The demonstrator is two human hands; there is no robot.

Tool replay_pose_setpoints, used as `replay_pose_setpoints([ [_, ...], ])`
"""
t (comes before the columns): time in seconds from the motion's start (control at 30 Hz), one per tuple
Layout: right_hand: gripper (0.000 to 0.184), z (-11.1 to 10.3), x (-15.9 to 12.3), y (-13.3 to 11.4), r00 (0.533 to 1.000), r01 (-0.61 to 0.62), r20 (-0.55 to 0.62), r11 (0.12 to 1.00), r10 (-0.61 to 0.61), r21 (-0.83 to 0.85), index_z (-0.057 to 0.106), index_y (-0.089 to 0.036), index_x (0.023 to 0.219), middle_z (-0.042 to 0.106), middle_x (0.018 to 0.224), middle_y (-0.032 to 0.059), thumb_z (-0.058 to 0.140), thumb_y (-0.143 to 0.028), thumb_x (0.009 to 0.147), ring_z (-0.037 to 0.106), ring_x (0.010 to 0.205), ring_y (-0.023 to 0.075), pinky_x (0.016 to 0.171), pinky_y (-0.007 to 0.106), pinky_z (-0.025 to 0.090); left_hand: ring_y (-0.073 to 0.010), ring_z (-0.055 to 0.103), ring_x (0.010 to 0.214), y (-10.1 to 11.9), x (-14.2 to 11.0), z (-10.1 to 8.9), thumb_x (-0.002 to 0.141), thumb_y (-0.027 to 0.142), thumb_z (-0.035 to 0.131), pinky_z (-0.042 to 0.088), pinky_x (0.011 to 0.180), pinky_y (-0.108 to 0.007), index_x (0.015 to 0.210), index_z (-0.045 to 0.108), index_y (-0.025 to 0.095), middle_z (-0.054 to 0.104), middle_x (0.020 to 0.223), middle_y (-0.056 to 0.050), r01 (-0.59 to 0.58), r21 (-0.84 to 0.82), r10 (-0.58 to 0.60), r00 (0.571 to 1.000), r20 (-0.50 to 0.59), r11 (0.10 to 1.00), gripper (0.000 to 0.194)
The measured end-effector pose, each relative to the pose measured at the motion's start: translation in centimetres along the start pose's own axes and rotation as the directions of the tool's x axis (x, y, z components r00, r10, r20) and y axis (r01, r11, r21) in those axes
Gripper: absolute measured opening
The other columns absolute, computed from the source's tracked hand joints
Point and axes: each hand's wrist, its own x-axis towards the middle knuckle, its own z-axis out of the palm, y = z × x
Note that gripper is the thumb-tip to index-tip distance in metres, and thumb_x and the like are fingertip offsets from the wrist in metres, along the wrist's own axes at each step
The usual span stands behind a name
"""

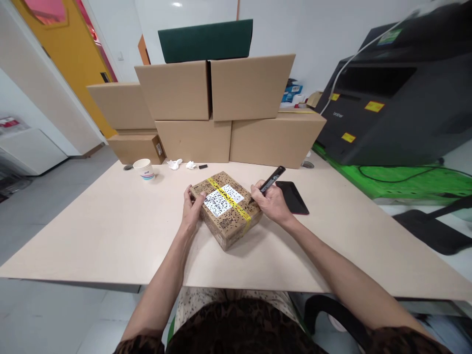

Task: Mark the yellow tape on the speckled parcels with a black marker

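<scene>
A cardboard box (236, 225) covered in black speckles lies at an angle on the table, with a yellow tape strip (229, 197) across its top. Under the tape is a white label (217, 202) with black marks. My left hand (192, 209) grips the box's left corner, thumb on top and fingers along the side. In my right hand (271, 200) is a black marker pen (272, 180), its tip down by the box's right corner; whether it touches the cardboard I cannot tell. Beyond the box lies a small black piece (203, 166), perhaps the pen's cap.
Plain cardboard boxes (193, 141) are stacked along the table's back, a dark green box (206, 42) on top. A paper cup (144, 169) and crumpled tissues (174, 163) stand left. Beside my right hand lies a black tablet-like device (292, 197). A large dark printer (387, 98) is at right.
</scene>
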Motion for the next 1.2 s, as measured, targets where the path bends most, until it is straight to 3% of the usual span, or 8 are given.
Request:
replay_pose_setpoints([
  [0.1, 0.037, -0.1, -0.1, 0.0, 1.000, 0.005, -0.025, 1.000, -0.004, 0.029, 0.043, -0.024, 0.060, 0.042, 0.054, -0.0034, 0.056, -0.048, 0.086, 0.039, 0.052, 0.0121, 0.052, 0.027, 0.035, -0.0282, 0.060, 0.125, 0.1, -0.1, 0.1, 0.075, 0.050, 0.082, 0.045, 0.110, -0.042, 0.145, 0.045, 0.023, 0.061, 0.133, -0.013, -0.001, -0.001, 0.001, 1.000, 0.000, 1.000, 0.083],
  [0.27, 0.033, 0.0, -0.4, 0.0, 0.998, -0.001, 0.057, 0.999, 0.003, -0.038, 0.046, -0.023, 0.062, 0.045, 0.055, -0.0033, 0.058, -0.043, 0.084, 0.040, 0.052, 0.0116, 0.053, 0.027, 0.033, -0.0283, 0.059, 0.126, 0.3, -0.2, 0.2, 0.077, 0.049, 0.080, 0.045, 0.110, -0.042, 0.146, 0.043, 0.023, 0.060, 0.135, -0.013, 0.010, 0.000, -0.010, 1.000, 0.003, 1.000, 0.083],
  [0.4, 0.040, -0.4, -0.6, 0.1, 1.000, -0.012, 0.016, 0.997, 0.011, 0.082, 0.044, -0.024, 0.060, 0.040, 0.055, -0.0040, 0.057, -0.053, 0.086, 0.037, 0.052, 0.0114, 0.050, 0.026, 0.032, -0.0284, 0.059, 0.125, 0.3, -0.2, 0.3, 0.076, 0.049, 0.081, 0.045, 0.109, -0.042, 0.147, 0.041, 0.022, 0.060, 0.133, -0.014, 0.014, -0.003, -0.014, 1.000, 0.008, 1.000, 0.085],
  [0.57, 0.040, -0.6, -1.2, 0.0, 0.988, -0.026, 0.153, 0.998, 0.016, 0.066, 0.048, -0.023, 0.064, 0.047, 0.057, -0.0030, 0.062, -0.054, 0.085, 0.041, 0.054, 0.0120, 0.052, 0.026, 0.035, -0.0282, 0.060, 0.123, 0.2, -0.2, 0.3, 0.075, 0.049, 0.082, 0.046, 0.107, -0.041, 0.145, 0.044, 0.022, 0.061, 0.132, -0.013, -0.005, -0.007, 0.005, 1.000, 0.000, 1.000, 0.084],
  [0.73, 0.044, -0.3, -1.4, -0.3, 0.996, -0.011, 0.090, 0.990, -0.002, 0.138, 0.046, -0.024, 0.063, 0.042, 0.056, -0.0035, 0.061, -0.060, 0.085, 0.038, 0.055, 0.0119, 0.051, 0.026, 0.035, -0.0281, 0.058, 0.126, 0.2, -0.2, 0.2, 0.076, 0.049, 0.081, 0.044, 0.110, -0.041, 0.145, 0.044, 0.022, 0.059, 0.136, -0.014, -0.002, 0.007, 0.002, 1.000, 0.003, 1.000, 0.082],
  [0.9, 0.044, 0.0, -1.5, -0.6, 0.981, -0.048, 0.195, 0.989, 0.020, 0.138, 0.049, -0.024, 0.065, 0.049, 0.057, -0.0023, 0.063, -0.060, 0.084, 0.044, 0.054, 0.0128, 0.053, 0.027, 0.038, -0.0284, 0.059, 0.125, 0.2, -0.2, 0.2, 0.075, 0.049, 0.082, 0.046, 0.108, -0.041, 0.144, 0.046, 0.023, 0.060, 0.135, -0.013, -0.004, -0.002, 0.004, 1.000, -0.008, 1.000, 0.082],
  [1.03, 0.047, 0.1, -1.5, -0.7, 0.984, -0.058, 0.177, 0.981, 0.025, 0.184, 0.048, -0.024, 0.065, 0.047, 0.057, -0.0028, 0.061, -0.065, 0.084, 0.044, 0.055, 0.0129, 0.052, 0.026, 0.039, -0.0281, 0.059, 0.125, 0.3, -0.2, 0.3, 0.075, 0.049, 0.081, 0.045, 0.109, -0.042, 0.144, 0.045, 0.023, 0.061, 0.133, -0.012, 0.000, 0.008, 0.000, 1.000, -0.008, 1.000, 0.082],
  [1.2, 0.045, 0.3, -1.7, -0.8, 0.966, -0.063, 0.258, 0.985, 0.019, 0.163, 0.048, -0.023, 0.065, 0.047, 0.060, -0.0026, 0.065, -0.060, 0.084, 0.043, 0.057, 0.0125, 0.055, 0.027, 0.038, -0.0276, 0.057, 0.128, 0.2, -0.2, 0.2, 0.077, 0.049, 0.080, 0.044, 0.110, -0.040, 0.145, 0.043, 0.023, 0.060, 0.134, -0.012, -0.007, 0.013, 0.007, 1.000, 0.005, 1.000, 0.081],
])
